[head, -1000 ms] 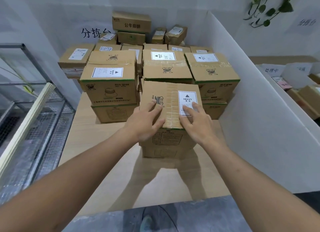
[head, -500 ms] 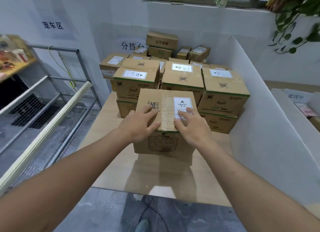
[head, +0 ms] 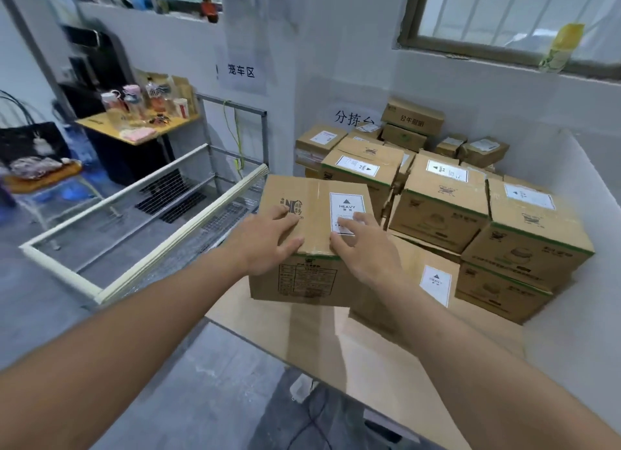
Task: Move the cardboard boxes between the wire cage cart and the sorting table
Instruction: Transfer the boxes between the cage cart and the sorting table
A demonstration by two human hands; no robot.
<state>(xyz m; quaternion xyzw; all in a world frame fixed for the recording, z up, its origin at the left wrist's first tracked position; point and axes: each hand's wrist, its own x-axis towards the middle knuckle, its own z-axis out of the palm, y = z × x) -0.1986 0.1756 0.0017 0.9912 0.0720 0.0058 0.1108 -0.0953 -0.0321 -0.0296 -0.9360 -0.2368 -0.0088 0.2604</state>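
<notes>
Both my hands grip a cardboard box (head: 309,278) with a white HEAVY label by its top front edge. My left hand (head: 265,241) lies on the printed logo, my right hand (head: 366,248) partly over the label. The box hangs over the left edge of the wooden sorting table (head: 369,355), close to the wire cage cart (head: 188,227). A second labelled box (head: 433,281) stands on the table just right of it, partly hidden by my right forearm. Behind, several more boxes (head: 437,211) are stacked.
A white partition (head: 578,332) walls the table's right side. Beyond the cart are a small yellow table with bottles (head: 134,127) and a chair holding a bag (head: 40,177). A cable (head: 312,416) lies on the grey floor under the table.
The HEAVY box has come off the box beneath it and moved left toward the cart, both hands still on it. My view has swung left, showing the cart and the uncovered lower box.
</notes>
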